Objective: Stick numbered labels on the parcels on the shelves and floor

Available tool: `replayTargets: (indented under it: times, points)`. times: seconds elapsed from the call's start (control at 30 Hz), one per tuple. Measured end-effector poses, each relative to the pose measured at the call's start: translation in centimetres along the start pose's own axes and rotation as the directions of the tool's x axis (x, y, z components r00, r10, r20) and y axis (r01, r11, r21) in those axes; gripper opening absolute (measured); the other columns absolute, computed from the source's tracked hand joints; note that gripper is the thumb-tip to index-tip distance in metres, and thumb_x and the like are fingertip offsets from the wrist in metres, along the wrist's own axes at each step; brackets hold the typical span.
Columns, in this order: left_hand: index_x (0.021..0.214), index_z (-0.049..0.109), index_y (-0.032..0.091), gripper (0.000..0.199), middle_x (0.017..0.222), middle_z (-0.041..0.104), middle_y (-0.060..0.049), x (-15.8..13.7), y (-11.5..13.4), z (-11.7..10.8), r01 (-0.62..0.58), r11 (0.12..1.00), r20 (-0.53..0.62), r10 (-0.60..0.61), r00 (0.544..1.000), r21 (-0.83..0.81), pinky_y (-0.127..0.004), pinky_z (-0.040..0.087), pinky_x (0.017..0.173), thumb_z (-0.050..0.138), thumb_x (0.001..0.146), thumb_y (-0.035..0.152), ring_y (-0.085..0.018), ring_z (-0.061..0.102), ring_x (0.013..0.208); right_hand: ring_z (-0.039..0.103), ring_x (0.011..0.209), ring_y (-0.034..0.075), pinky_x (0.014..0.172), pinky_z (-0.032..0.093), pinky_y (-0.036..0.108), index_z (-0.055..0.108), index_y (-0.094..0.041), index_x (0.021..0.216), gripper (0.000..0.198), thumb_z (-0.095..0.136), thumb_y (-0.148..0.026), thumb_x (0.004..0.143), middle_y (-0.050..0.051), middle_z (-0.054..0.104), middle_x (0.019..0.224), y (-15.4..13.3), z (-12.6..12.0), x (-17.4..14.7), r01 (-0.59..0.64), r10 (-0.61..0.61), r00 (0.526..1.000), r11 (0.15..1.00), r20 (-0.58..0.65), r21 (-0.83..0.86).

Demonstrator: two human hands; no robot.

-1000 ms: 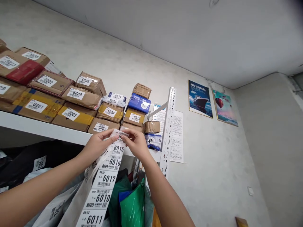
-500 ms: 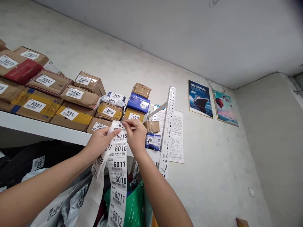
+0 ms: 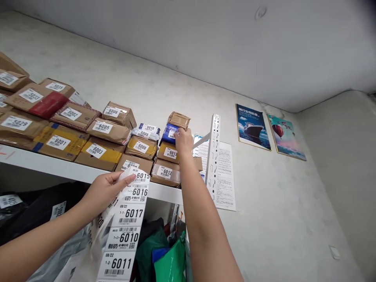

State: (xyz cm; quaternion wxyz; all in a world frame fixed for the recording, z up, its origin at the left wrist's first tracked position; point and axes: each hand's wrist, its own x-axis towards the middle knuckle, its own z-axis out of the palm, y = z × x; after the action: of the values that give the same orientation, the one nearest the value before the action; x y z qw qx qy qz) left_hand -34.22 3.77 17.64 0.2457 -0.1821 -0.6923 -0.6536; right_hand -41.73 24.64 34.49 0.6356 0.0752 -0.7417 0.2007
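Blue parcel [image 3: 169, 132] touched by right hand [image 3: 183, 140]; left hand [image 3: 104, 190] pinching label strip [image 3: 129, 213].

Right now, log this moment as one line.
left hand: holds label strip | right hand: on blue parcel | shelf: numbered parcels

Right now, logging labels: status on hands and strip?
Left hand holds label strip, top label 6015. Right hand up on blue parcel. Nothing between.

Both forearms are bare, with no sleeves in view. The left hand [image 3: 104, 190], at 8 o'clock, and the right hand [image 3: 184, 140], near centre, carry 0 rings, watches or gloves.
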Motion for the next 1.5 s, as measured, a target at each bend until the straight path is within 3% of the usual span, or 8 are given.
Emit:
replayTargets:
  times: [0.13, 0.3, 0.53, 0.7, 0.83, 1.0, 1.23, 1.5]
  points:
    - [0.075, 0.07, 0.018, 0.052, 0.061, 0.069, -0.002, -0.1, -0.2, -1.5, 0.037, 0.999, -0.03, -0.037, 0.999, -0.008, -0.021, 0.047, 0.048, 0.077, 0.053, 0.064, -0.015, 0.06, 0.053, 0.051, 0.116, 0.035, 0.09, 0.044, 0.046, 0.037, -0.018, 0.141, 0.065, 0.06, -0.042, 0.085, 0.022, 0.045, 0.132, -0.1, -0.1, -0.6, -0.123, 0.115, 0.99, 0.988, -0.086, -0.096]
    - [0.073, 0.07, 0.019, 0.046, 0.061, 0.069, -0.002, -0.2, -0.1, -1.8, 0.013, 0.999, -0.023, -0.013, 1.0, -0.037, -0.02, 0.046, 0.045, 0.077, 0.056, 0.061, -0.014, 0.059, 0.051, 0.06, 0.106, 0.034, 0.087, 0.047, 0.046, 0.045, -0.004, 0.125, 0.043, 0.04, -0.033, 0.094, 0.026, 0.059, 0.116, 0.3, 0.4, 0.0, -0.258, 0.25, 0.957, 0.965, 0.145, 0.038]
    - [0.077, 0.071, 0.017, 0.051, 0.059, 0.067, -0.002, -0.4, 0.7, -1.3, -0.012, 0.999, -0.032, 0.011, 0.999, -0.038, -0.021, 0.045, 0.046, 0.077, 0.054, 0.063, -0.015, 0.058, 0.051, 0.056, 0.111, 0.038, 0.088, 0.045, 0.053, 0.044, -0.005, 0.122, 0.039, 0.043, -0.029, 0.092, 0.032, 0.054, 0.121, -0.8, 0.4, -1.0, -0.282, 0.276, 0.957, 0.956, 0.089, 0.075]
    - [0.078, 0.072, 0.018, 0.047, 0.061, 0.069, 0.0, -0.9, 1.7, -1.4, -0.064, 0.997, 0.013, 0.065, 0.998, -0.035, -0.02, 0.044, 0.049, 0.073, 0.063, 0.062, -0.015, 0.058, 0.055, 0.059, 0.102, 0.025, 0.083, 0.051, 0.039, 0.053, -0.016, 0.115, 0.039, 0.046, -0.046, 0.09, 0.015, 0.061, 0.111, -2.8, -3.0, -6.9, 0.024, -0.121, 0.985, 0.793, 0.119, 0.609]
    - [0.073, 0.073, 0.017, 0.047, 0.062, 0.067, 0.0, -0.6, 1.9, -1.0, -0.196, 0.979, 0.024, 0.195, 0.981, 0.058, -0.02, 0.043, 0.051, 0.065, 0.07, 0.064, -0.014, 0.056, 0.057, 0.054, 0.061, 0.014, 0.049, 0.047, 0.026, 0.059, -0.023, 0.101, 0.032, 0.06, -0.047, 0.079, 0.001, 0.061, 0.083, -4.2, -5.1, -12.9, -0.263, -0.447, 0.727, 0.519, 0.52, 0.814]
    - [0.093, 0.073, 0.021, 0.049, 0.083, 0.073, -0.004, -0.1, 2.1, 0.8, -0.216, 0.976, -0.035, 0.217, 0.976, 0.041, -0.024, 0.049, 0.058, 0.074, 0.06, 0.057, -0.021, 0.064, 0.074, 0.049, 0.057, 0.014, 0.048, 0.041, 0.026, 0.058, -0.025, 0.092, 0.019, 0.062, -0.034, 0.076, -0.003, 0.058, 0.071, -3.5, -4.2, -15.2, -0.233, -0.292, 0.853, 0.526, 0.432, 0.818]
    - [0.064, 0.056, 0.019, 0.046, 0.05, 0.051, 0.004, 0.4, 2.2, 3.6, -0.29, 0.951, -0.14, 0.304, 0.942, 0.111, -0.02, 0.034, 0.043, 0.059, 0.07, 0.064, -0.012, 0.046, 0.047, 0.056, 0.065, 0.017, 0.058, 0.045, 0.031, 0.062, -0.023, 0.081, 0.014, 0.063, -0.036, 0.077, 0.001, 0.062, 0.075, -2.8, -3.0, -14.7, -0.152, -0.069, 0.973, 0.53, 0.222, 0.834]
    - [0.079, 0.067, 0.02, 0.04, 0.069, 0.069, -0.001, 0.8, 2.2, 4.1, -0.239, 0.97, -0.008, 0.239, 0.971, 0.052, -0.025, 0.045, 0.052, 0.071, 0.062, 0.056, -0.02, 0.062, 0.062, 0.061, 0.076, 0.017, 0.07, 0.05, 0.03, 0.068, -0.022, 0.08, 0.012, 0.058, -0.027, 0.084, 0.002, 0.067, 0.083, -2.7, -2.8, -12.3, 0.119, -0.117, 0.991, 0.638, -0.057, 0.76]
